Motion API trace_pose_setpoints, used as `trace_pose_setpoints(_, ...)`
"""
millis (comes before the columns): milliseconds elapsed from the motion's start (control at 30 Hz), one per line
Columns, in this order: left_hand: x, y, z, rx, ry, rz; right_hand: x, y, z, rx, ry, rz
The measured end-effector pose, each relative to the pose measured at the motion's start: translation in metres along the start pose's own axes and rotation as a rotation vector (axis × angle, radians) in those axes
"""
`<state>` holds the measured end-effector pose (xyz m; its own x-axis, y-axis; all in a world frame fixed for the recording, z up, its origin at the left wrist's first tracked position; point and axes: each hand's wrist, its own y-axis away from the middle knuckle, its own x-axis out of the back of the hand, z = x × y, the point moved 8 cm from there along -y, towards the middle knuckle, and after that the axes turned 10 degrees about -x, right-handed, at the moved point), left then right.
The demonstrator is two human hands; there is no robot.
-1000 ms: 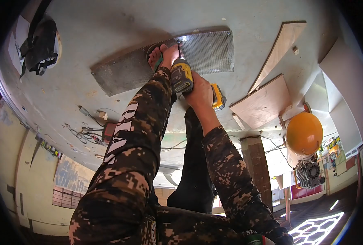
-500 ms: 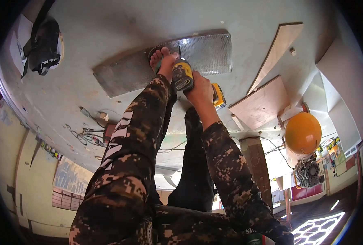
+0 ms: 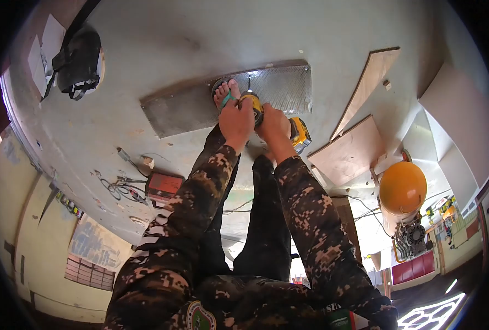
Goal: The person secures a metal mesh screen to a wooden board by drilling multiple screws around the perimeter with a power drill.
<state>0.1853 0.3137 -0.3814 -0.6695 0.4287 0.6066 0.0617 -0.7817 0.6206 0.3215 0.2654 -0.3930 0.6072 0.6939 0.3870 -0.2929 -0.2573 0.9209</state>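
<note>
A yellow and black cordless drill (image 3: 250,100) points away from me, its bit down on a perforated metal sheet (image 3: 288,88). My right hand (image 3: 273,127) is wrapped round the grip, and the yellow battery (image 3: 300,135) juts out to its right. Against the left side of the drill body, my left hand (image 3: 237,123) is closed on it. A foot in a sandal with a green strap (image 3: 226,94) stands on the sheet, just left of the bit. The drill hides part of each hand's fingers.
Wooden boards (image 3: 350,151) lie to the right, near an orange-ended tank (image 3: 403,187) with a motor. A red machine (image 3: 163,187) with cables sits to the left. A black welding mask (image 3: 80,63) lies at the upper left.
My left hand has moved back from the area by the foot and bit onto the drill body. The drill, still in my right hand, now stands more upright over the sheet. The view has shifted.
</note>
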Motion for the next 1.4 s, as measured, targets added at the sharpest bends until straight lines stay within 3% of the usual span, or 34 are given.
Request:
trace_pose_setpoints(33, 0.0, 0.004, -0.004, 0.097, -0.028, 0.019, -0.002, 0.002, 0.001, -0.01, 0.013, -0.023)
trace_pose_setpoints(100, -0.003, -0.001, 0.0, 0.074, -0.053, 0.051, 0.001, 0.003, -0.001, -0.002, 0.007, -0.016)
trace_pose_setpoints(167, 0.004, 0.001, 0.013, -0.076, -0.064, 0.181, 0.0, 0.005, 0.003, -0.005, 0.005, -0.016)
trace_pose_setpoints(567, -0.007, 0.003, 0.005, 0.051, 0.001, 0.177, 0.004, -0.004, 0.008, 0.016, 0.054, -0.01)
trace_pose_setpoints(1400, -0.011, 0.005, -0.003, -0.017, 0.081, 0.257, 0.007, -0.005, 0.007, 0.02, 0.069, -0.007)
